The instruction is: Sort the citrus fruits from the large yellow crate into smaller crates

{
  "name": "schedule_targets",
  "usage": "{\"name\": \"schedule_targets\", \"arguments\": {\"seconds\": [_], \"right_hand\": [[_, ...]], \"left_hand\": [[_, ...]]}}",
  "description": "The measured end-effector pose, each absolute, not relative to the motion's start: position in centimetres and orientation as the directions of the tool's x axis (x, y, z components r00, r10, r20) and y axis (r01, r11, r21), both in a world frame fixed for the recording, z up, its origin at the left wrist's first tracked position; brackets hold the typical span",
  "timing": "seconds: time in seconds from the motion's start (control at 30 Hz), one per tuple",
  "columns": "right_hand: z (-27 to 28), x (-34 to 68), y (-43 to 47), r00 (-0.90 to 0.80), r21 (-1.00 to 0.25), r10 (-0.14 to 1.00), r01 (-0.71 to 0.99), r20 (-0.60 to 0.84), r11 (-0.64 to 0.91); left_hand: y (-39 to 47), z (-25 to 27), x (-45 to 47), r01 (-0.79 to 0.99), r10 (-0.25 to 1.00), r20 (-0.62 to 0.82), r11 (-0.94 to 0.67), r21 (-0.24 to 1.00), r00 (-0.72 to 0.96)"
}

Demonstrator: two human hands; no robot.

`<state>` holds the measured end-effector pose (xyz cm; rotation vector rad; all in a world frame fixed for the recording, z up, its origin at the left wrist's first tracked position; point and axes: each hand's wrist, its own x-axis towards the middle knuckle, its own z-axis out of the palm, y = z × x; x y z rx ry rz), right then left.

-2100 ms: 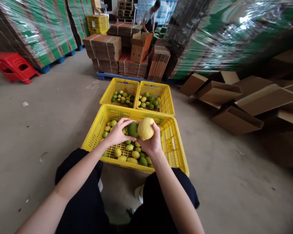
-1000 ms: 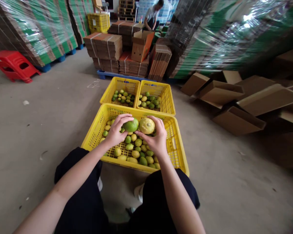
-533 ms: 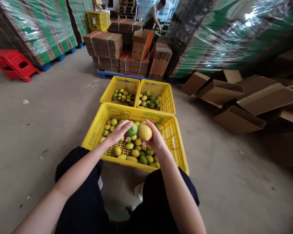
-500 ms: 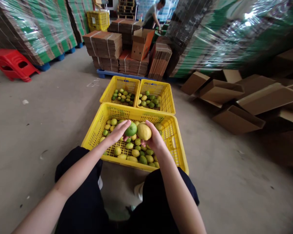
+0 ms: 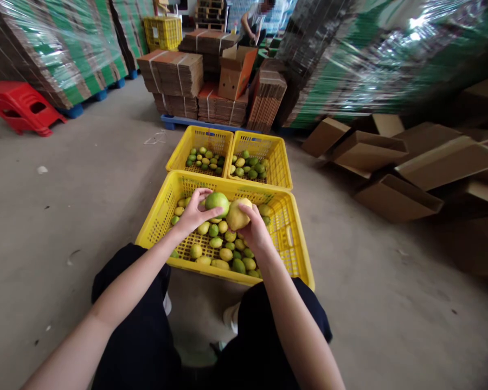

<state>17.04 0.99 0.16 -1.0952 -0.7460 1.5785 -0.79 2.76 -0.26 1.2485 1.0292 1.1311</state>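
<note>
The left hand (image 5: 192, 214), near the center of the frame, has its grip closed around a mostly green citrus fruit (image 5: 217, 201), with the thumb laid across the near side and the fingers curled behind. Just to its right, the right hand (image 5: 257, 232) has its grip clamped on a yellow lemon (image 5: 238, 216), the thumb pressed near the upper end. The two fruits sit side by side in the view; whether they touch is hard to tell. Both are held above a large yellow plastic crate (image 5: 219, 272) in the middle of the frame, its perforated floor strewn with loose green and yellow citrus (image 5: 226, 254). Beyond it, two more yellow crates stand side by side, the left one (image 5: 209, 138) and the right one (image 5: 280, 162) each with a spread of similar fruit. In the lower part of the frame, dark trousers (image 5: 134, 314) cover the knees near the crate. At upper center, strapped cardboard stacks (image 5: 179, 70) and an open carton (image 5: 233, 73) rest above a blue pallet (image 5: 169, 122), with another person (image 5: 252, 27) behind. A red stool (image 5: 22, 108) stands at far left; cardboard boxes (image 5: 398, 197) lie jumbled at the right.
</note>
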Motion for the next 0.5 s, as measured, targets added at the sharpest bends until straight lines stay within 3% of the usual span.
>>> {"name": "schedule_targets", "arguments": {"seconds": [0.13,0.3,0.4,0.5], "right_hand": [[1.2,17.3,0.6,0.081,-0.980,0.996,-0.196,-0.047,-0.030],[1.7,17.7,0.4,0.087,-0.971,0.967,-0.015,0.238,0.240],[1.4,17.5,0.4,0.092,-0.970,0.967,-0.026,0.237,0.241],[1.3,17.4,0.4,0.074,-0.979,0.987,-0.136,0.141,0.150]], "left_hand": [[3.0,-0.6,-0.8,-0.043,0.946,0.254,-0.251,0.967,0.199],[2.9,-0.7,-1.0,-0.030,0.913,0.367,-0.368,0.929,0.179],[2.7,-0.5,-1.2,0.004,0.921,0.371,-0.374,0.927,0.118],[2.7,-0.1,-1.5,-0.026,0.941,0.319,-0.318,0.948,0.113]]}}
